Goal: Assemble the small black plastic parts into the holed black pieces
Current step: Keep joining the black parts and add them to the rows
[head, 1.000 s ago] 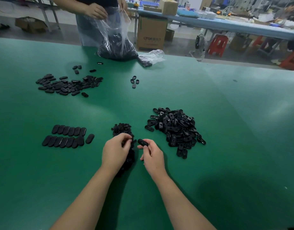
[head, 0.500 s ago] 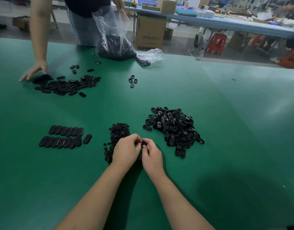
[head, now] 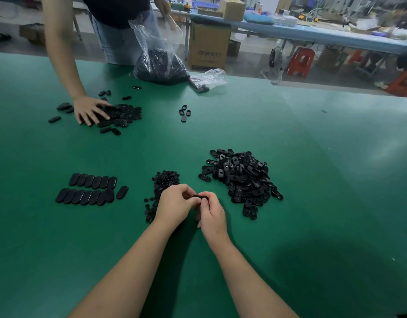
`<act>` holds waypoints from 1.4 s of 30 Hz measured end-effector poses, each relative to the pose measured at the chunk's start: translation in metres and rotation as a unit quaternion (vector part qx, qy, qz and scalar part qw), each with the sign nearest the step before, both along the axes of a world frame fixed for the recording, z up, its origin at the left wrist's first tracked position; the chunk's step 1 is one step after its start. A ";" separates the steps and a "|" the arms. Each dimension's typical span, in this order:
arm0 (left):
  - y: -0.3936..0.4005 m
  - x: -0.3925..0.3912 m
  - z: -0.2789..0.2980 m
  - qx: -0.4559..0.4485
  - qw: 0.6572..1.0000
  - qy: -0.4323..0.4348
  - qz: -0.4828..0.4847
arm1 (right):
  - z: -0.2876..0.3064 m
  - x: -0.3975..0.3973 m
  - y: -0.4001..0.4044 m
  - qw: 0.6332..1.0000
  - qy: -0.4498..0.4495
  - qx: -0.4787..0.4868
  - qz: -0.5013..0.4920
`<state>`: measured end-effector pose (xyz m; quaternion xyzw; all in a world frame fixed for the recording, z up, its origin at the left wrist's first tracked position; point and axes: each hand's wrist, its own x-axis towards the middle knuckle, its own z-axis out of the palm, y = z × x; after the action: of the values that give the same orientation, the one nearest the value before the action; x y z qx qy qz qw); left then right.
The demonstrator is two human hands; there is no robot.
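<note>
The holed piece (head: pixel 200 197) sits between our two hands, just above the tabletop (head: pixel 312 180): our left hand (head: pixel 175 206) curls its fingers onto one end, our right hand (head: pixel 212 216) pinches the other. We cannot tell whether a small part is already in it. The small parts (head: pixel 164 180) lie heaped just beyond our left hand, the holed pieces (head: pixel 241 177) piled beyond our right. Finished rows (head: pixel 92 189) lie further to the left. Far ahead, another person's hand (head: pixel 89 110) presses on a scatter of pieces.

the hands (head: pixel 193 207) hide most of the black piece (head: pixel 200 197) pinched between them.
</note>
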<state>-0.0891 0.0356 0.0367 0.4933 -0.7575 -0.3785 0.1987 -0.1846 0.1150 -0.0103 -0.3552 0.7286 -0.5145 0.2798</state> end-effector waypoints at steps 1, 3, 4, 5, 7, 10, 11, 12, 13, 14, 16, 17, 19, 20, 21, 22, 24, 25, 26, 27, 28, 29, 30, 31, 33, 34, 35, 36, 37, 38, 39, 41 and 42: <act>0.001 0.000 0.000 0.011 1.000 0.015 0.003 | 0.000 0.000 0.000 1.000 -0.003 0.001 -0.001; 0.003 -0.001 -0.001 0.027 0.999 0.039 0.012 | 0.002 0.001 0.000 1.000 -0.006 0.000 -0.001; 0.003 -0.001 -0.002 0.035 0.998 0.050 0.015 | 0.002 0.000 0.001 1.000 -0.004 0.000 -0.001; 0.004 -0.001 -0.002 0.043 0.997 0.058 0.016 | 0.003 0.000 0.001 1.000 -0.001 0.001 -0.001; 0.004 -0.001 -0.003 0.052 0.996 0.065 0.012 | 0.003 0.000 0.001 1.000 0.010 0.004 -0.002; 0.005 -0.001 -0.003 0.052 0.997 0.060 0.012 | 0.004 0.001 0.001 1.000 0.022 0.010 -0.004; 0.006 -0.001 -0.003 0.052 0.997 0.059 0.012 | 0.004 0.002 0.001 1.000 0.022 0.009 -0.005; 0.006 -0.002 -0.003 0.052 0.997 0.059 0.013 | 0.005 0.002 0.001 1.000 0.021 0.008 -0.007; 0.007 -0.002 -0.003 0.053 0.997 0.058 0.015 | 0.005 0.002 0.001 1.000 0.021 0.008 -0.010; 0.007 -0.003 -0.003 0.055 0.997 0.059 0.016 | 0.005 0.002 0.001 1.000 0.020 0.008 -0.011; 0.008 -0.003 -0.002 0.060 0.996 0.064 0.017 | 0.006 0.002 0.001 1.000 0.021 0.008 -0.014; 0.008 -0.003 -0.002 0.063 0.996 0.067 0.018 | 0.006 0.002 0.001 1.000 0.022 0.010 -0.015; 0.008 -0.003 -0.002 0.065 0.995 0.069 0.022 | 0.007 0.002 0.001 0.999 0.025 0.013 -0.018; 0.009 -0.003 -0.003 0.065 0.995 0.067 0.024 | 0.007 0.002 0.001 0.999 0.026 0.015 -0.019; 0.009 -0.003 -0.003 0.064 0.995 0.065 0.028 | 0.007 0.002 0.000 0.999 0.027 0.016 -0.019; 0.009 -0.003 -0.003 0.063 0.996 0.062 0.032 | 0.006 0.002 0.000 0.999 0.027 0.017 -0.018; 0.010 -0.005 -0.003 0.057 0.996 0.055 0.036 | 0.006 0.001 0.000 0.999 0.031 0.018 -0.018; 0.010 -0.006 -0.003 0.053 0.997 0.049 0.036 | 0.005 0.001 0.000 0.999 0.034 0.019 -0.020; 0.011 -0.007 -0.003 0.049 0.997 0.043 0.035 | 0.005 0.000 0.000 0.999 0.038 0.019 -0.023; 0.012 -0.007 -0.002 0.045 0.998 0.037 0.034 | 0.004 0.000 0.000 0.999 0.040 0.018 -0.026; 0.013 -0.008 -0.002 0.042 0.998 0.031 0.035 | 0.003 -0.001 0.000 0.999 0.041 0.017 -0.029; 0.013 -0.009 -0.002 0.041 0.998 0.028 0.037 | 0.002 -0.001 -0.001 0.999 0.041 0.017 -0.030; 0.013 -0.009 -0.003 0.042 0.998 0.027 0.040 | 0.001 -0.001 -0.001 0.999 0.040 0.018 -0.031; 0.013 -0.009 -0.003 0.044 0.998 0.027 0.043 | 0.001 -0.002 -0.001 0.999 0.038 0.018 -0.031; 0.013 -0.008 -0.004 0.045 0.998 0.027 0.046 | 0.000 -0.002 -0.001 0.999 0.037 0.016 -0.029; 0.013 -0.008 -0.005 0.046 0.997 0.027 0.048 | 0.000 -0.002 -0.001 0.999 0.037 0.015 -0.029; 0.013 -0.007 -0.005 0.046 0.997 0.026 0.050 | 0.000 -0.002 -0.001 0.999 0.036 0.014 -0.029; 0.014 -0.007 -0.006 0.047 0.997 0.026 0.052 | 0.000 -0.002 -0.001 0.999 0.035 0.013 -0.029; 0.014 -0.007 -0.006 0.046 0.997 0.026 0.054 | -0.001 -0.002 -0.001 0.999 0.032 0.013 -0.029; 0.014 -0.007 -0.007 0.044 0.997 0.027 0.054 | -0.001 -0.002 -0.001 0.999 0.031 0.013 -0.028; 0.014 -0.007 -0.007 0.042 0.997 0.027 0.053 | -0.001 -0.002 -0.001 0.999 0.031 0.013 -0.029; 0.014 -0.007 -0.008 0.038 0.998 0.028 0.047 | -0.001 -0.002 -0.001 0.999 0.028 0.010 -0.033; 0.014 -0.007 -0.007 0.035 0.998 0.028 0.043 | -0.001 -0.002 -0.001 0.999 0.027 0.007 -0.035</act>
<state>-0.0963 0.0494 0.0292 0.5215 -0.7160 -0.4095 0.2184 -0.1863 0.1145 -0.0111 -0.3410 0.7515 -0.5091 0.2443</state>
